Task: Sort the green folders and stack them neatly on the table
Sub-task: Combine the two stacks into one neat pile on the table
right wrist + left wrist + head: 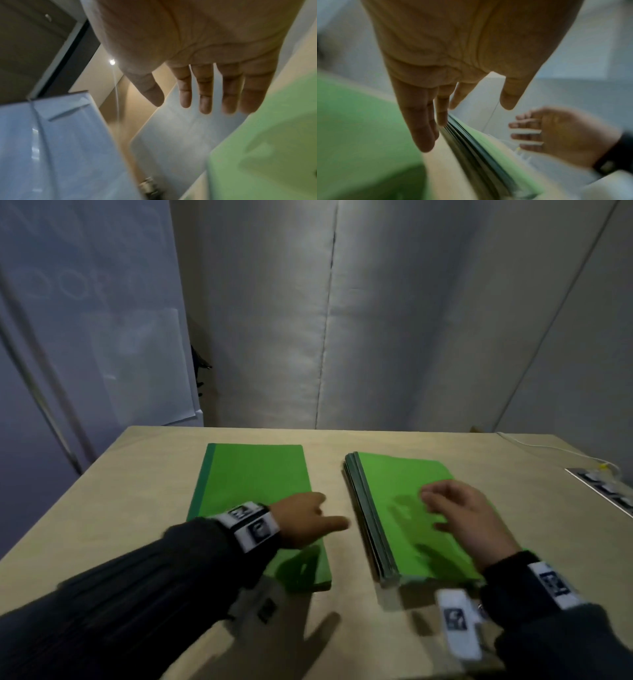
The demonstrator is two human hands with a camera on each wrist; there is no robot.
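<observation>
A single green folder (253, 484) lies flat on the left half of the wooden table (144, 484). To its right sits a stack of several green folders (404, 508) with dark spines facing left. My left hand (305, 522) hovers over the single folder's right edge, fingers straight, thumb pointing right toward the stack; it holds nothing. In the left wrist view that hand (436, 108) has extended fingers above the gap beside the stack (479, 148). My right hand (459, 515) floats open, fingers spread, above the stack's top cover. The right wrist view shows its straight fingers (205, 94) empty.
A white power strip (603, 487) with a cable lies at the table's right edge. A grey fabric wall (376, 320) stands behind the table, and a bluish panel (85, 320) to the left. Bare tabletop runs along the near edge and between the two folder piles.
</observation>
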